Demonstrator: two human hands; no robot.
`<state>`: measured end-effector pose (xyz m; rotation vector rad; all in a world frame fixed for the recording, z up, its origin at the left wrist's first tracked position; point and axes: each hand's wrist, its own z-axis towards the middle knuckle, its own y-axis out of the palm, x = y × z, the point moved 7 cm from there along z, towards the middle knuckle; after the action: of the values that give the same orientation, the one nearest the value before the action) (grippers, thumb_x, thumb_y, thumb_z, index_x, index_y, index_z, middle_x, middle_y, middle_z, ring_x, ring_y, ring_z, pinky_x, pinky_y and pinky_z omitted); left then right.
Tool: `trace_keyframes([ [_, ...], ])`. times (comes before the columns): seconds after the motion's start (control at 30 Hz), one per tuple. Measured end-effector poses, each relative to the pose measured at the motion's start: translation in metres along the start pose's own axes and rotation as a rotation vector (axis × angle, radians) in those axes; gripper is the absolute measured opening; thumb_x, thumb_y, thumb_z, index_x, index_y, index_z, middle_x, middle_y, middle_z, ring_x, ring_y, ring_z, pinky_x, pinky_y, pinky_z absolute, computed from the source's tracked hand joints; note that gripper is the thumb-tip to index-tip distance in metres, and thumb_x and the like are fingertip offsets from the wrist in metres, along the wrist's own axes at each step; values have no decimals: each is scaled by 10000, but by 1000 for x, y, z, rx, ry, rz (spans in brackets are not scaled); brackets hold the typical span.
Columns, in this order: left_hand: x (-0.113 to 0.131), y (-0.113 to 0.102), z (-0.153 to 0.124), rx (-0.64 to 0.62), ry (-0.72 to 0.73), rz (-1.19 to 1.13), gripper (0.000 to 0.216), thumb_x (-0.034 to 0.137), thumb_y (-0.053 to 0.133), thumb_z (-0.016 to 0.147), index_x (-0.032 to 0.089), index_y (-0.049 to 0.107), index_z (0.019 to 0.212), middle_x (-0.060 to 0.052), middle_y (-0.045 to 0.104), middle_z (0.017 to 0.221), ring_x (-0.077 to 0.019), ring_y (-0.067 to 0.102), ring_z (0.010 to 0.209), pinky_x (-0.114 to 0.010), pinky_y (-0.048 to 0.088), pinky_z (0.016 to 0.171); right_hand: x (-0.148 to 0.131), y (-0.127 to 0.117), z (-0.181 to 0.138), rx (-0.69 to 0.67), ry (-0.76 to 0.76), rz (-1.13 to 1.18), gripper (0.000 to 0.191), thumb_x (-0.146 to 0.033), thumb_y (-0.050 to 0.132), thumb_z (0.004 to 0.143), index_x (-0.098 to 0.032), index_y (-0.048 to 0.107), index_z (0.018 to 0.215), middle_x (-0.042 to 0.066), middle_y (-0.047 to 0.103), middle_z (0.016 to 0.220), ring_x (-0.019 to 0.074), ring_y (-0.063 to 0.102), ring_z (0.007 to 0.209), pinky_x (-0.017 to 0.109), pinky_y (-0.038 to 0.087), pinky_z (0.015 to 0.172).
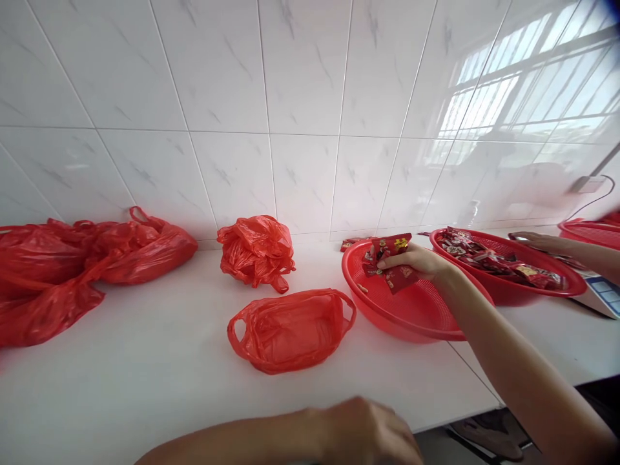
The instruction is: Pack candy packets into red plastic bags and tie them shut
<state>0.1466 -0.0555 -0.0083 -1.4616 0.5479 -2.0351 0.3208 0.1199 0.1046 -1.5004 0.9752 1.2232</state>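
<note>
My right hand (411,261) reaches out over a red plastic basket (416,320) and is closed on a bunch of small red sweet packets (390,258). A few loose bits lie in the basket. My left hand (368,433) hovers at the near edge of the white counter (145,374), blurred, back of the hand up, fingers hidden. Just beyond it, an open red plastic bag (290,329) with two handles sits mouth up on the counter, left of the basket.
A crumpled red bag (256,252) lies by the tiled wall, and a pile of red bags (72,265) at far left. Another person's hand (537,240) rests on a second basket of packets (504,287) standing on a scale (603,294). A third basket (591,232) is far right.
</note>
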Motion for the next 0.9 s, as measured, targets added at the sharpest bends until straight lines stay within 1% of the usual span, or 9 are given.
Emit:
trace_keyframes([
  [0.07, 18, -55, -1, 323, 0, 57, 122, 251, 595, 843, 203, 689, 904, -63, 721, 879, -178, 668, 808, -266, 540, 786, -12, 18, -5, -31, -46, 35, 314, -231, 844, 641, -149, 736, 924, 57, 751, 877, 209, 702, 780, 321, 575, 736],
  [0.13, 23, -109, -11, 650, -130, 79, 133, 247, 575, 883, 182, 681, 930, -66, 690, 864, -168, 641, 788, -284, 534, 776, -23, 38, -8, -68, -92, 58, 307, -209, 837, 646, -148, 732, 928, 53, 747, 871, 215, 701, 801, 328, 573, 749],
  [0.23, 20, -165, -35, 981, -299, 57, 206, 306, 611, 900, 201, 640, 1076, -78, 661, 1068, -170, 650, 896, -314, 533, 867, -37, 69, -11, -141, -159, 42, 287, -197, 823, 670, -146, 731, 937, 55, 745, 890, 206, 693, 807, 321, 567, 750],
  [0.3, 12, -184, -45, 1040, -378, -25, 368, 363, 645, 886, 229, 579, 1222, -93, 611, 1229, -169, 663, 906, -323, 552, 851, -43, 90, -10, -210, -200, 30, 276, -203, 816, 681, -144, 730, 936, 55, 742, 900, 203, 690, 810, 323, 564, 759],
  [0.37, 4, -191, -48, 997, -410, -124, 464, 409, 656, 878, 248, 537, 1297, -101, 586, 1288, -173, 675, 897, -319, 576, 806, -47, 108, -7, -274, -232, 28, 272, -207, 808, 692, -144, 729, 944, 48, 739, 893, 199, 687, 817, 327, 560, 776],
  [0.5, -2, -196, -49, 914, -387, -271, 443, 434, 662, 871, 213, 561, 1241, -94, 659, 1132, -193, 693, 864, -321, 609, 749, -49, 128, 5, -313, -284, 53, 243, -211, 796, 717, -148, 726, 940, 38, 733, 888, 196, 685, 843, 328, 548, 800],
  [0.63, -2, -209, -59, 1022, -368, -256, 398, 422, 706, 836, 189, 592, 1138, -75, 656, 1081, -176, 697, 829, -310, 613, 757, -47, 135, 17, -291, -298, 156, 311, -204, 803, 723, -162, 720, 1020, 43, 729, 930, 208, 687, 897, 353, 550, 846],
  [0.77, -2, -222, -69, 1149, -322, -217, 393, 421, 736, 807, 189, 562, 1072, -36, 628, 985, -139, 678, 723, -279, 611, 662, -45, 140, 27, -250, -291, 261, 401, -198, 822, 705, -186, 710, 1090, 28, 729, 882, 193, 698, 810, 356, 574, 803],
  [0.9, 0, -232, -76, 1198, -315, -149, 392, 405, 765, 777, 186, 561, 1030, -18, 613, 911, -126, 647, 719, -235, 593, 618, -37, 146, 38, -214, -279, 367, 313, -228, 843, 686, -161, 732, 970, 36, 735, 842, 198, 707, 782, 341, 591, 777],
])
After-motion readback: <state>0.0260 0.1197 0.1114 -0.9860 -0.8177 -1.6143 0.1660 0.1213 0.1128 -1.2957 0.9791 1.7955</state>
